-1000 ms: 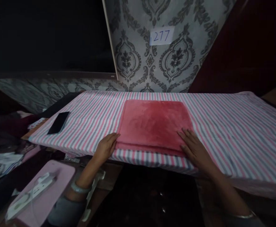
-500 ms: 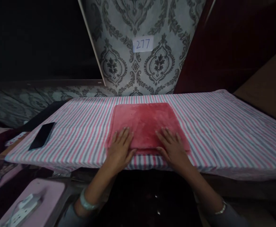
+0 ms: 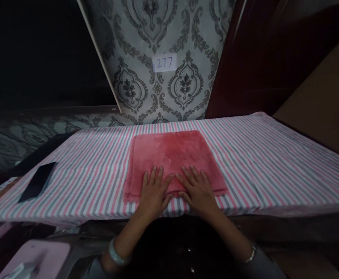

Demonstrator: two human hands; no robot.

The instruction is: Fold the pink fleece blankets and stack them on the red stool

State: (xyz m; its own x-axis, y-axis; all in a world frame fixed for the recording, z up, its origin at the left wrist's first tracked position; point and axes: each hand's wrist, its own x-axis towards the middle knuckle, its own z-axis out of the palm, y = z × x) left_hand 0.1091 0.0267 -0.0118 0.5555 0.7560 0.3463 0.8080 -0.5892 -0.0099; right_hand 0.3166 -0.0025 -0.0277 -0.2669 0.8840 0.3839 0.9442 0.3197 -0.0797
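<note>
A folded pink-red plush cloth point(image 3: 172, 151) lies flat on a striped tablecloth point(image 3: 253, 162), its layers showing along the near and left edges. My left hand point(image 3: 153, 193) rests palm down on its near edge, fingers spread and pointing away from me. Close beside it, my right hand point(image 3: 197, 190) also lies flat on the cloth with fingers apart. The two index fingertips almost meet near the middle of the near edge. Neither hand grasps anything; the thumbs lie along the cloth's front fold.
A dark phone point(image 3: 38, 181) lies at the table's left. Behind stands a patterned wall with a paper marked 277 point(image 3: 164, 62), and a large dark screen point(image 3: 41, 54) is at left. A pink stool point(image 3: 47, 255) with a white power strip stands low at left.
Both hands have slid inward along the near edge and are closer together, still flat on the cloth. The whole view has shifted slightly, with the table sitting lower and further left.
</note>
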